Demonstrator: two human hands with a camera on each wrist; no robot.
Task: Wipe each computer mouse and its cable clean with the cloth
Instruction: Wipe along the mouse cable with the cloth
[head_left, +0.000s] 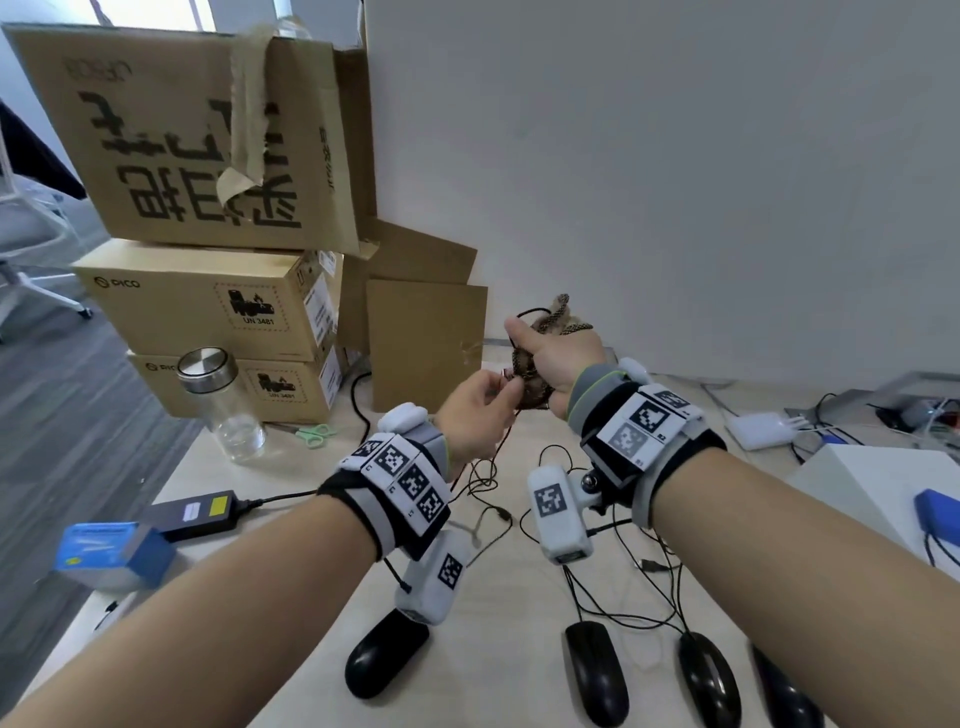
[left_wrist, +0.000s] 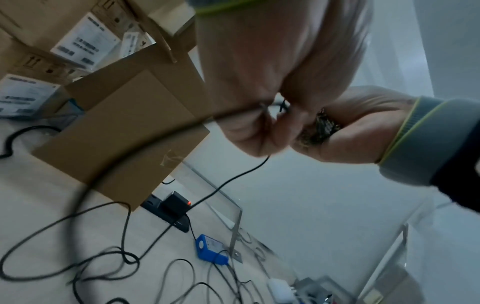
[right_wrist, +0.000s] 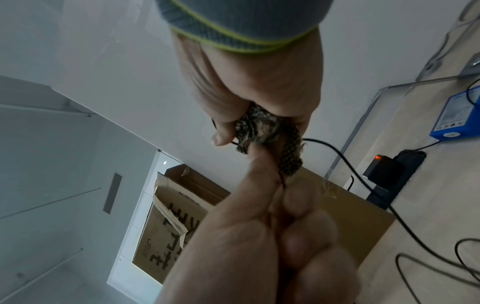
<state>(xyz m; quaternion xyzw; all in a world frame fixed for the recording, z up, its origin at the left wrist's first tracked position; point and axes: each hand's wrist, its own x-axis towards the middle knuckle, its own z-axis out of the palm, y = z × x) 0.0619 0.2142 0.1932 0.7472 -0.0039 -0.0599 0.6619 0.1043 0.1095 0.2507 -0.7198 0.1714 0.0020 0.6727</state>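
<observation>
1. The right hand (head_left: 558, 358) is up in the air above the surface (head_left: 498, 691). Its fingers are curled tight round the bunched cloth (head_left: 535, 364), and a thin black cable (head_left: 488, 467) runs through the cloth.
2. The left hand (head_left: 475, 410) is just beside the cloth. Its fingers (left_wrist: 262, 131) pinch the same cable where it comes out of the cloth.
3. From the cloth, the cable hangs down to the tangle of cables on the surface. Four black mice (head_left: 597, 670) lie there, well below the cloth and nearer to the person.
4. The step looks like wiping this cable. To do it well, the left hand should hold the cable tight and straight.
5. The right hand should squeeze the cloth all the way round the cable and slide it slowly along.
6. The squeeze should be soft. A hard pull could drag a mouse across the surface or make the tangle worse.
7. A clean part of the cloth should touch the cable each time.
8. It is hard to tell which mouse this cable belongs to, so the person should follow it down before moving to the next one.
</observation>
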